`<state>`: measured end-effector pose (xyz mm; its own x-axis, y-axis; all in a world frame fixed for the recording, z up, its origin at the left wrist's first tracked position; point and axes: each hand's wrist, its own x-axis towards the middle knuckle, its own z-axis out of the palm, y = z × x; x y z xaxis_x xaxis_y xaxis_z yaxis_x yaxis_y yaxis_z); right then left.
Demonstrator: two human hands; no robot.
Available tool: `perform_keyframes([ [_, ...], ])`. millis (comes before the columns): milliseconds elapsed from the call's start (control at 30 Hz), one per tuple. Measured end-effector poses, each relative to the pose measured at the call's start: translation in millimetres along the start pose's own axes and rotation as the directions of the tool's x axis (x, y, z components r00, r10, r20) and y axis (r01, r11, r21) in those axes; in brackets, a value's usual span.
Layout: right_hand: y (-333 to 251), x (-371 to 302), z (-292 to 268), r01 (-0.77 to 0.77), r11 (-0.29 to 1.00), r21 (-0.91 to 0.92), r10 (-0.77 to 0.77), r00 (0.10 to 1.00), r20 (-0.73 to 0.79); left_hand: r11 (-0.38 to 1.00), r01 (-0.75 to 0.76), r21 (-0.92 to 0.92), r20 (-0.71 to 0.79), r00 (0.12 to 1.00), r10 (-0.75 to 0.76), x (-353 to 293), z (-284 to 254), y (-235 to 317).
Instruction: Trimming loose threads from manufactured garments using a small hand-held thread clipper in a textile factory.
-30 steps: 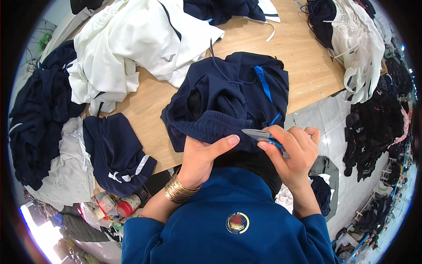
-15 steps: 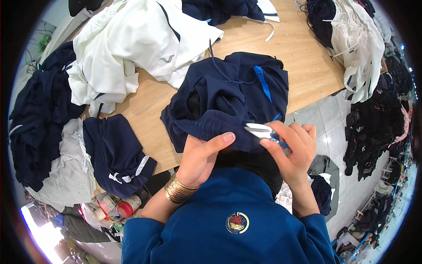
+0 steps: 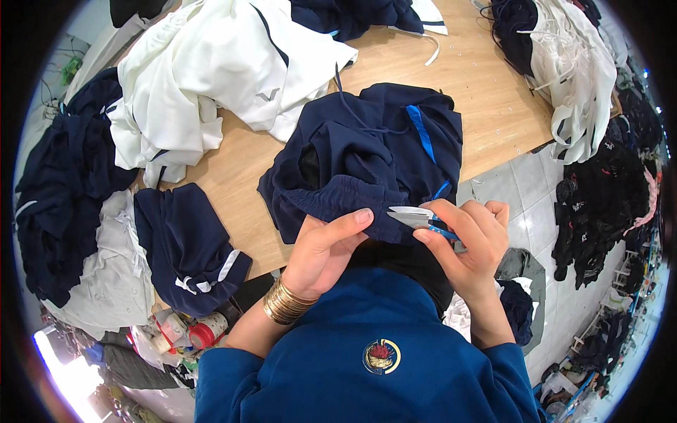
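A navy garment (image 3: 367, 155) with a gathered elastic waistband lies bunched at the table's near edge, a dark drawstring and a bright blue strip showing on it. My left hand (image 3: 327, 247) grips the waistband, thumb on top and the other fingers mostly hidden beneath the cloth. Between the thumb and fingers of my right hand (image 3: 467, 236) is a pair of thread snips (image 3: 412, 217) with blue handles. Their metal blades point left, parted a little, and lie over the waistband just right of my left thumb. Whether the tips touch a thread is too small to tell.
White garments (image 3: 190, 77) are heaped at the far left of the wooden table (image 3: 486, 106). A folded navy garment (image 3: 187, 247) lies at the near left, beside a dark pile (image 3: 63, 190). White drawstring clothes (image 3: 575, 70) hang over the right end. Black clothes (image 3: 592, 204) are farther right.
The snips have turned and shifted slightly left, and their blades now show parted. My left hand has nudged slightly left with the waistband still in its grip.
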<state>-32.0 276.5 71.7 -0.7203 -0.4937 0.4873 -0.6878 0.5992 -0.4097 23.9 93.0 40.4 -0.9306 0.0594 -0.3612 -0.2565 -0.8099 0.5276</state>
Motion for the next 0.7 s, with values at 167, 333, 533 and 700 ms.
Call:
perform_keyframes([
  [167,-1.0,0.6,2.8,0.010,1.000,0.002,-0.010,1.000,-0.015,1.000,-0.003,0.022,0.010,1.000,0.003,-0.2,0.4,0.6],
  [333,-1.0,-0.4,6.0,-0.004,1.000,-0.007,0.004,0.999,-0.040,1.000,-0.012,0.018,-0.002,1.000,0.012,-0.3,0.3,-0.6],
  [533,-1.4,1.1,5.0,-0.051,0.998,0.049,0.053,0.997,-0.053,1.000,-0.022,0.010,-0.008,1.000,0.022,-0.3,-3.5,-1.4],
  [700,-1.5,1.3,5.8,-0.020,1.000,0.024,0.021,0.999,-0.047,1.000,-0.012,0.001,-0.005,1.000,0.012,-0.7,-1.5,-0.7],
])
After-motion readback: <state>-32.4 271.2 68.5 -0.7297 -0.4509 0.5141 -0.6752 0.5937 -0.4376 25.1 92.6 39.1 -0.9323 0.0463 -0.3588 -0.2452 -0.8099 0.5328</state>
